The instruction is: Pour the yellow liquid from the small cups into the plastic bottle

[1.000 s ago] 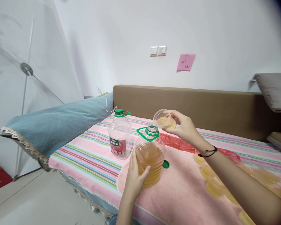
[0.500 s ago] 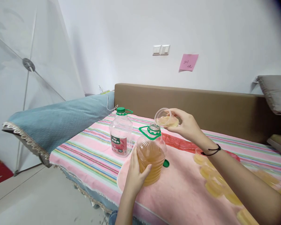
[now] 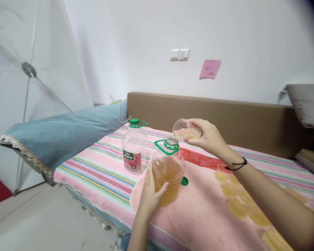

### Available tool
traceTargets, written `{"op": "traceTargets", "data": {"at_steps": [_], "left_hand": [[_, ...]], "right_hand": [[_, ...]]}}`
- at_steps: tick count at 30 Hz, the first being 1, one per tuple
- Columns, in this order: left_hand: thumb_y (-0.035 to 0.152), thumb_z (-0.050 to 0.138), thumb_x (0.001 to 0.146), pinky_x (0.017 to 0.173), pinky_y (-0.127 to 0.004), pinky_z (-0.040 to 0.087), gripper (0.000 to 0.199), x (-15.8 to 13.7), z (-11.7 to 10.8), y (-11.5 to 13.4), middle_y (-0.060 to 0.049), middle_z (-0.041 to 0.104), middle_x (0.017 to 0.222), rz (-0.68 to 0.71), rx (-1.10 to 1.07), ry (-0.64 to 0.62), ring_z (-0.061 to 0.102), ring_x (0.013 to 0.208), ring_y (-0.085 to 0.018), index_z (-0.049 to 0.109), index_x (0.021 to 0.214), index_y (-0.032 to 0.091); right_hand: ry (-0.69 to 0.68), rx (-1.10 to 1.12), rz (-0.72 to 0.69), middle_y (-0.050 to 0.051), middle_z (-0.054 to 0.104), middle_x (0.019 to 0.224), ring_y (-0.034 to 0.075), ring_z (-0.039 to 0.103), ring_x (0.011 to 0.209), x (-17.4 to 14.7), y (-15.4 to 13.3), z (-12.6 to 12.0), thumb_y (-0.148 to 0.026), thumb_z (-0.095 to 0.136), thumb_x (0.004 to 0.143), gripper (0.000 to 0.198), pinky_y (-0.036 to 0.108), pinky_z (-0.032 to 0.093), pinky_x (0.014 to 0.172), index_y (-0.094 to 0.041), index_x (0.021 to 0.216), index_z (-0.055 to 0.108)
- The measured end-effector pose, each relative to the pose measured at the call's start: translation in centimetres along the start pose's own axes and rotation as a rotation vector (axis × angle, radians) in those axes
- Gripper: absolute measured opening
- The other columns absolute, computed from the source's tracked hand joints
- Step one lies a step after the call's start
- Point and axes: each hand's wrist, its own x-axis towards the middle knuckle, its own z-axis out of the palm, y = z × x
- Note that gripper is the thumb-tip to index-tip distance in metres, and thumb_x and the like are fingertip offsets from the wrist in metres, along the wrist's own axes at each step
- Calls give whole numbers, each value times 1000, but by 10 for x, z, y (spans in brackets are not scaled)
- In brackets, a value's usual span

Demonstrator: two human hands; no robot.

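My left hand (image 3: 152, 193) is wrapped round the lower left side of a clear plastic jug (image 3: 171, 172), which stands upright and holds yellowish liquid. The jug has a green handle ring (image 3: 170, 150) at its neck and an uncapped mouth. Above that mouth, my right hand (image 3: 205, 131) grips a clear plastic cup (image 3: 181, 127), tilted to the left with its rim by the opening. Some yellowish liquid lies along the cup's lower side. A green cap (image 3: 184, 181) rests on the pink mat beside the jug.
A second jug (image 3: 134, 148), capped green with a red label, stands behind to the left. Several cups of yellow liquid (image 3: 237, 205) sit at the right, partly behind my right forearm. A red plastic bag (image 3: 201, 158) lies behind the pink mat (image 3: 196, 212). A brown headboard (image 3: 211, 118) runs along the wall.
My right hand has tipped the cup slightly further, and less liquid shows in it. The left hand keeps its place on the jug. The whole view has shifted a little.
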Motion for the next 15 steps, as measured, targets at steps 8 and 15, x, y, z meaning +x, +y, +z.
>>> {"op": "traceTargets", "data": {"at_steps": [8, 15], "left_hand": [[59, 57, 86, 129, -46, 9, 92, 1, 0, 0, -9, 12, 166, -19, -11, -5, 11, 154, -22, 11, 156, 22], [61, 56, 86, 129, -44, 10, 92, 0, 0, 1, -9, 12, 166, -25, -7, -11, 10, 154, -21, 10, 156, 21]], "right_hand": [[19, -56, -77, 3, 71, 103, 25, 60, 89, 0, -1, -2, -17, 70, 65, 47, 38, 46, 81, -26, 112, 68], [-1, -87, -97, 3, 72, 106, 26, 60, 91, 4, -4, -6, -16, 68, 66, 50, 41, 45, 83, -26, 114, 68]]}}
